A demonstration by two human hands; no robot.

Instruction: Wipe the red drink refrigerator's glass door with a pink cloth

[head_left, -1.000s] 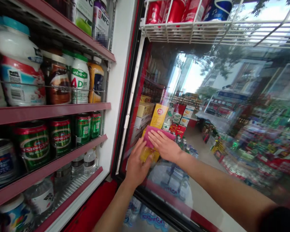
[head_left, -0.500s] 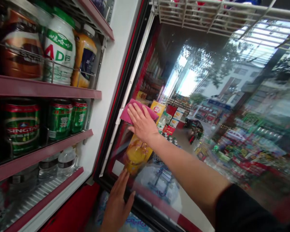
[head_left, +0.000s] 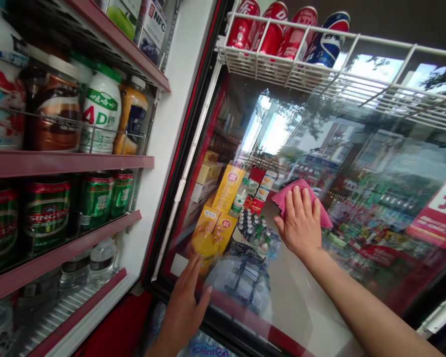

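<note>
My right hand (head_left: 301, 223) presses a pink cloth (head_left: 323, 213) flat against the glass of a fridge door (head_left: 305, 292). Its fingers lie extended over the cloth, whose edges stick out on both sides. Lower down, my left hand (head_left: 184, 302) holds nothing, its fingers stretched and the thumb apart. It is by the door's bottom left part, in front of the black frame; whether the fingertips touch the glass I cannot tell. Through the pane show yellow cartons (head_left: 228, 188) and capped bottles, mixed with street reflections.
A white wire rack (head_left: 282, 69) with red and blue cans crosses the door's top. To the left, fridge shelves (head_left: 78, 161) hold bottles, green beer cans (head_left: 48, 213) and clear water bottles (head_left: 101, 258). A red-and-white sticker (head_left: 442, 213) is at the door's right.
My right hand and the cloth have moved right across the glass, away from the door's hinge-side frame. My left hand stays low at the door. The view has tilted up, showing the rack's cans.
</note>
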